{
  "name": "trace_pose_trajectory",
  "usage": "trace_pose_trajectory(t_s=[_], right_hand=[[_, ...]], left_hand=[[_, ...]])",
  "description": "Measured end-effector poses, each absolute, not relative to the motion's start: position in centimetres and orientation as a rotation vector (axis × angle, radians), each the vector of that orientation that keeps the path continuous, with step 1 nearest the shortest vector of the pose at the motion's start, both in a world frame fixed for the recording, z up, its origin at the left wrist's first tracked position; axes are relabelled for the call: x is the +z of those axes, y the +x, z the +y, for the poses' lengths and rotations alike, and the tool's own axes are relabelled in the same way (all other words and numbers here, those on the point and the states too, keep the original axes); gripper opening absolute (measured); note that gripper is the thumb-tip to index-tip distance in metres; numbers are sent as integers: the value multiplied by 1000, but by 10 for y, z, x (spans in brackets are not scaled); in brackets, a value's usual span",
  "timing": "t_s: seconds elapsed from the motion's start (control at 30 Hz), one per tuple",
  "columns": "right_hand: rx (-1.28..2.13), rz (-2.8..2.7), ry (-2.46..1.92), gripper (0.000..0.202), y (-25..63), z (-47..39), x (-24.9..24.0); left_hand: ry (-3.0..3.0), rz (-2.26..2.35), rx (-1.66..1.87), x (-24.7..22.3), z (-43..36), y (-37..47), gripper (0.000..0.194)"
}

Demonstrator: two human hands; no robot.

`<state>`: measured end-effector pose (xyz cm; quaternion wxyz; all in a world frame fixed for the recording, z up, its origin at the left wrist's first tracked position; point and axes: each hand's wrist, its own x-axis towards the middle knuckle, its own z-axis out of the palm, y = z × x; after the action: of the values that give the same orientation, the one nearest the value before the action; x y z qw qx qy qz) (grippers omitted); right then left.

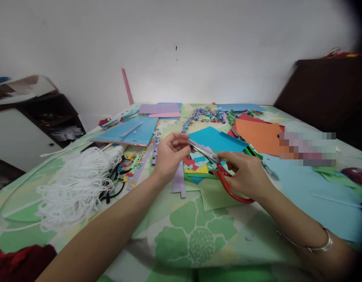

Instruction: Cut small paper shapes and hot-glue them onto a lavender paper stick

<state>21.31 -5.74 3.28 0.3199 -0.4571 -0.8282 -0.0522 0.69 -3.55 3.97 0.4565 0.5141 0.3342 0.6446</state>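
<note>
Scissors [214,156]: above the paper scraps [193,164], blades [202,148] pointing to the left hand [171,156]
Right hand [247,173]: curled round the red handles [228,190] — likely to steer them
Left hand: fingertips drawn together at the blade tips, perhaps steadying something small — cannot tell what

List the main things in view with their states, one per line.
Red-handled scissors: held in right hand, blades pointing toward left hand.
Left hand: fingers curled; whether pinching anything, unclear.
White cord: heaped in loose loops.
Orange sheet: lying flat, overlapping red paper.
Pink stick: standing tilted.
Metal bangle: being worn.
Paper scraps: loose, scattered.
</note>
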Motion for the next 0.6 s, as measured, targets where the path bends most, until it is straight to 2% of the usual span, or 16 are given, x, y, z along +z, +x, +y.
trace_pose_trajectory(t_s=[0.6], right_hand=[[-157, -2183, -1190, 32, 213, -58, 33]], left_hand=[[1272, 840, 1591, 39, -34, 7, 28]])
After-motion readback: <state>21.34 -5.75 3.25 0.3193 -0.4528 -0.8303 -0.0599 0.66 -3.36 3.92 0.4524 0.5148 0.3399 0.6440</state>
